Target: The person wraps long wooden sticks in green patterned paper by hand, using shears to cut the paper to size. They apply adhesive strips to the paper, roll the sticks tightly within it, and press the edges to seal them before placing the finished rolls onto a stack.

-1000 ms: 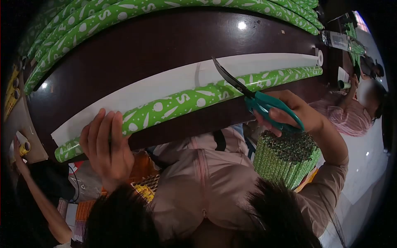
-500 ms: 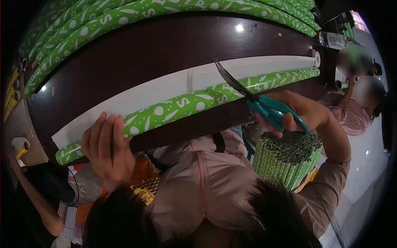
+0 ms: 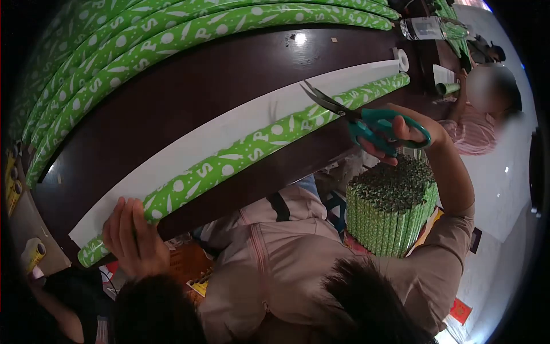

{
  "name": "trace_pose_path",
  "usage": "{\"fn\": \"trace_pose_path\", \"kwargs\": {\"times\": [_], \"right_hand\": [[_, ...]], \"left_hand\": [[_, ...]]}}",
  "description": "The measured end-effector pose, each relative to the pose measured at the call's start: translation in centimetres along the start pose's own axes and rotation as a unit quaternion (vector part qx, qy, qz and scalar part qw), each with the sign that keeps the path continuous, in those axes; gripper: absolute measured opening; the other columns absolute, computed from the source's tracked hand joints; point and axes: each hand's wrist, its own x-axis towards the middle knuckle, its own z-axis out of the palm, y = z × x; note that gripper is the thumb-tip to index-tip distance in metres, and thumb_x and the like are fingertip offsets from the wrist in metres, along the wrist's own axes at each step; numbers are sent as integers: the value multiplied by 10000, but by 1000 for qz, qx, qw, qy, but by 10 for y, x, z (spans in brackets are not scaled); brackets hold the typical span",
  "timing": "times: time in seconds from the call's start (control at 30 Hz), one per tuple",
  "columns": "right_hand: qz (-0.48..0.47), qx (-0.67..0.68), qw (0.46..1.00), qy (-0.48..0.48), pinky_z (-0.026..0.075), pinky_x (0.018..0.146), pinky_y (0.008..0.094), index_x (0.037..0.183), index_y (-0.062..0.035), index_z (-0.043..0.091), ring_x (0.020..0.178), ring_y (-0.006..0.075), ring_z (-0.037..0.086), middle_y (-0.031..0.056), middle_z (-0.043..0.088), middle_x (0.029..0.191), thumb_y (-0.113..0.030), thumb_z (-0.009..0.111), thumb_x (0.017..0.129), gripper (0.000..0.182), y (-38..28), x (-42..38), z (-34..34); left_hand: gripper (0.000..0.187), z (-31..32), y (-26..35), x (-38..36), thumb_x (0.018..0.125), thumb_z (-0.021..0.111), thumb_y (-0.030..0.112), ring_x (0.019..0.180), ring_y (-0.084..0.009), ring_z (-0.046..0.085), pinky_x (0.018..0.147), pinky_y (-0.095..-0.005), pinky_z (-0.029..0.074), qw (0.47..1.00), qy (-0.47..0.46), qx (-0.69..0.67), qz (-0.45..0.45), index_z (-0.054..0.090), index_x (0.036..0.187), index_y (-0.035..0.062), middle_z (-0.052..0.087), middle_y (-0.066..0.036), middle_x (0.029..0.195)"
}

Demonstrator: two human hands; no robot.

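Flat across the near end of a green patterned paper roll, my left hand has its fingers stretched out and side by side, tips reaching over the white sheet. The roll carries white letters and vegetable shapes, and the sheet's white face spreads out along its far side. Teal-handled scissors are in my right hand, its fingers through the handles. Their dark blades stand slightly apart above the roll and overlap the sheet in this view.
Several long green rolls line the far side of the dark table. Below my right arm stands a bundle of short green tubes. A clear plastic container lies at the far right. Another person sits beyond it.
The view has shifted and turned. The scissors are more level, and their blades have parted more. My left hand remains on the near end of the roll.
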Motion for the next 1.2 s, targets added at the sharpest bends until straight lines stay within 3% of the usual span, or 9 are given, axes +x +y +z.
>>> {"fn": "trace_pose_path", "kwargs": {"times": [0.1, 0.17, 0.3, 0.47, 0.53, 0.77, 0.97, 1.07, 1.2], "right_hand": [[-6, -15, 1000, 0, 470, 456, 201, 988, 22, 581, 569, 94, 577, 51, 589, 743, -735, 501, 854, 773, 6, -9, -8], [19, -19, 999, 29, 430, 438, 210, 961, 59, 604, 532, 128, 602, 98, 621, 760, -788, 502, 813, 866, 9, -8, -7], [32, -7, 999, 25, 422, 433, 208, 973, 51, 608, 515, 127, 592, 95, 632, 778, -746, 503, 850, 812, 9, -1, -10], [65, -63, 995, 29, 425, 430, 233, 803, -7, 616, 460, 122, 541, 43, 559, 632, -733, 505, 859, 737, -3, 6, -9], [69, -61, 995, 27, 427, 431, 232, 805, -7, 617, 460, 123, 540, 45, 559, 634, -738, 506, 855, 741, -4, 8, -8], [63, -46, 997, 21, 428, 432, 233, 799, 0, 618, 456, 115, 529, 47, 557, 632, -713, 519, 867, 723, -3, 10, -9], [72, -62, 995, 30, 425, 425, 232, 802, 2, 623, 452, 109, 523, 49, 570, 631, -684, 524, 887, 698, -9, 10, -10], [72, -66, 995, -3, 452, 444, 228, 896, 29, 634, 499, 111, 578, 57, 610, 705, -729, 551, 836, 764, -3, 10, -18], [66, -66, 996, -9, 456, 444, 231, 903, 32, 631, 499, 110, 579, 64, 618, 727, -729, 553, 834, 768, 0, 11, -20]], "left_hand": [[287, 6, -1, -1, 901, 624, 31, 1108, -337, 615, 902, -468, 463, 1000, 27, 10, 12, 613, 1177, -48, 617, -171, 1174], [285, 5, -2, 0, 908, 619, 38, 1103, -340, 616, 900, -468, 466, 999, 44, 8, 24, 611, 1177, -57, 618, -181, 1168], [273, 5, -7, 2, 928, 553, 36, 1066, -355, 629, 895, -467, 475, 998, 37, 6, 48, 613, 1162, -92, 625, -222, 1134], [277, 13, -12, -1, 928, 504, 46, 1009, -357, 649, 860, -460, 493, 997, 40, 26, 58, 633, 1114, -115, 644, -235, 1080], [314, 29, -23, -1, 922, 490, 33, 1010, -352, 655, 813, -457, 531, 979, 156, 7, 128, 639, 1172, -85, 630, -233, 1155], [312, 22, -16, -4, 931, 473, 58, 944, -362, 679, 749, -441, 553, 990, 117, 23, 81, 653, 1128, -102, 652, -250, 1083], [313, 31, -26, -4, 876, 499, 63, 969, -356, 663, 765, -433, 512, 980, 160, -10, 121, 653, 1089, -107, 649, -238, 1059], [308, 26, -24, -5, 874, 491, 56, 972, -355, 661, 766, -436, 511, 983, 141, 14, 121, 655, 1077, -109, 651, -239, 1053], [317, 17, -17, -5, 887, 500, 33, 1008, -387, 660, 802, -474, 541, 993, 85, 8, 88, 653, 1133, -98, 635, -253, 1136]]}}
